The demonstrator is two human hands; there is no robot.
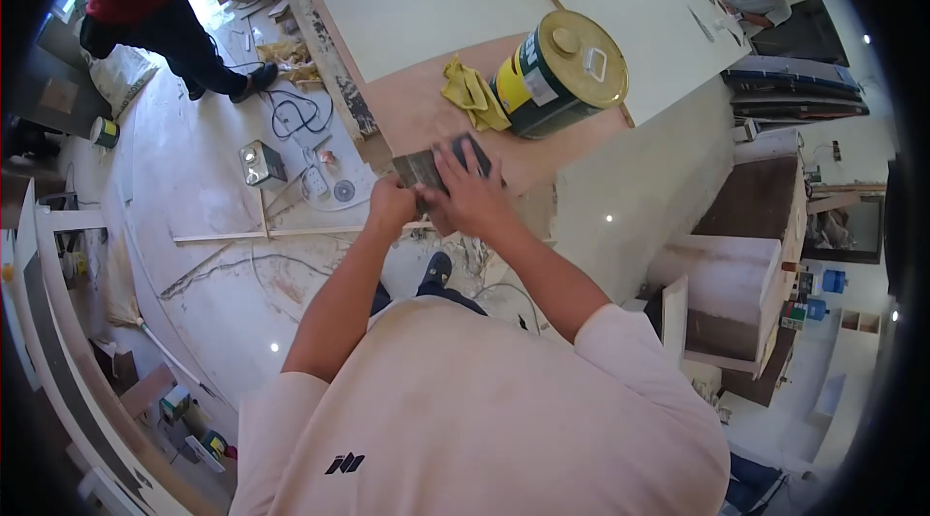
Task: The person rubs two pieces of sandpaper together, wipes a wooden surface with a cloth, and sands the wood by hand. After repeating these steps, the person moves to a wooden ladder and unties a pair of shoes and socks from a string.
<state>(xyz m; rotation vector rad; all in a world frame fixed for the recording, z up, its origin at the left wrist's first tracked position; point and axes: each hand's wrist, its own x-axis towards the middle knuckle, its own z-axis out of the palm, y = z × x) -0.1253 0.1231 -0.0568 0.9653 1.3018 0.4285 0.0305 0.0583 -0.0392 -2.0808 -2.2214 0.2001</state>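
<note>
The head view looks forward and down, close above the shirt point(504, 400).

My left hand point(392, 206) grips the near edge of a dark flat piece point(417, 170). My right hand point(469, 194) lies across it, fingers spread; motion blur obscures the fingertips. Beyond my hands, a lidded metal can point(562, 75) stands upright on a reddish-brown board surface point(402, 104). A crumpled yellow cloth point(473, 94) lies immediately beside the can, left of it in the head view.
</note>
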